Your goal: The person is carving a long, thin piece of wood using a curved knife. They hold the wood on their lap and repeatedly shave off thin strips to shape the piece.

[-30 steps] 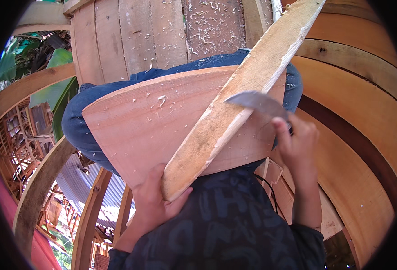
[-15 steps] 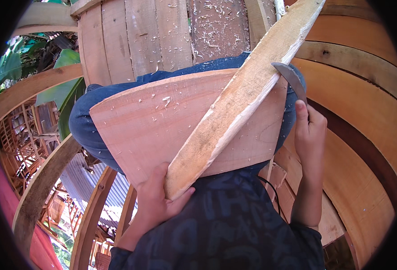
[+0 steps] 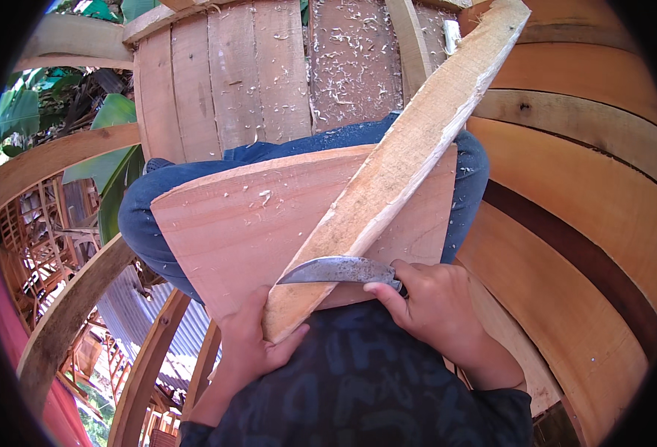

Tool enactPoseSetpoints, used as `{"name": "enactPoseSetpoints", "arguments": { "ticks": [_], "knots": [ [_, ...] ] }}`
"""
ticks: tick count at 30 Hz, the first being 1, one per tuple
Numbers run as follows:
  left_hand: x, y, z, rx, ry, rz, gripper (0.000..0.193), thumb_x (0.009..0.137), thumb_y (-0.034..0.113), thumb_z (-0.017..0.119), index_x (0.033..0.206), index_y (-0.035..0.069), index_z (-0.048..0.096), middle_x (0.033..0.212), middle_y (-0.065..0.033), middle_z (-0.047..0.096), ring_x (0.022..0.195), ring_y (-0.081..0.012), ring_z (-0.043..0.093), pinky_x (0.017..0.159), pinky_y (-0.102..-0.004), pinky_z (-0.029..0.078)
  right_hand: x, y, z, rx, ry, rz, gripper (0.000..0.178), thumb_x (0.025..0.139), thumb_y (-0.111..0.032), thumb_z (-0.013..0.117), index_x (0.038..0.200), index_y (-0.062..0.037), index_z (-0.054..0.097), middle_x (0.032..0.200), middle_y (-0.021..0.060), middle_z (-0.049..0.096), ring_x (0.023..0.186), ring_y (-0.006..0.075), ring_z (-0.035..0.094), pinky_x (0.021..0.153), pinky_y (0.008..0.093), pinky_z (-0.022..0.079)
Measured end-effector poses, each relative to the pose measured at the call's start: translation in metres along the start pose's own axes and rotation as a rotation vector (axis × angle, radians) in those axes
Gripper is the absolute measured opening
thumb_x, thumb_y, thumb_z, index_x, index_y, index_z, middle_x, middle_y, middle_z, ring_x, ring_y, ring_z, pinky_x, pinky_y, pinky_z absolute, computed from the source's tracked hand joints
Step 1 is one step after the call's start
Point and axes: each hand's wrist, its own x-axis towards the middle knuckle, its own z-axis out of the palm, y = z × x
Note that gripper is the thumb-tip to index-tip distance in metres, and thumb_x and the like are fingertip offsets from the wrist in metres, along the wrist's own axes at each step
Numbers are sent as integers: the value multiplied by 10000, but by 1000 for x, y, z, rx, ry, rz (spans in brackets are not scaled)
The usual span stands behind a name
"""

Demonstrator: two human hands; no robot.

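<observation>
A long, rough-edged wooden slat (image 3: 406, 160) slants from my lap up toward the far right. My left hand (image 3: 250, 335) grips its near end, thumb on one side and fingers on the other. In my right hand (image 3: 436, 305) is a knife (image 3: 336, 270) with a curved, spotted metal blade; its handle is mostly hidden in my fist. The blade lies across the slat close to my left hand, its tip pointing left. Under the slat, a flat, pinkish board (image 3: 246, 216) with a curved far edge rests over my crossed legs.
Wood shavings (image 3: 351, 67) litter the plank floor (image 3: 231, 74) beyond my legs. Curved wooden planks (image 3: 574, 156) rise at the right. Bent wooden ribs (image 3: 68, 313) stand at the left, with corrugated metal sheets (image 3: 146, 313) and green leaves (image 3: 112, 119) beyond them.
My right hand has drawn the knife from the slat's far right edge down to near its held end. My left hand keeps its grip; the slat has shifted slightly in view.
</observation>
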Motion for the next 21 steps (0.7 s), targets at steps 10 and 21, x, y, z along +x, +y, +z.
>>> {"name": "enactPoseSetpoints", "arguments": {
  "ticks": [10,21],
  "knots": [
    [-1,5,0,51,-11,-31,579,680,224,803,1131,2,517,850,-180,653,756,-332,679,652,-360,519,0,11,7,113,62,73,459,884,-443,616,730,-11,631,545,181,554,524,368,596,484,425,441],
    [1,7,6,110,68,27,574,682,290,808,1107,23,529,837,-123,609,680,-300,632,545,-376,472,-6,4,3,-93,-1,-11,442,855,-459,642,674,-57,615,536,138,569,484,321,593,459,412,440]
  ]
}}
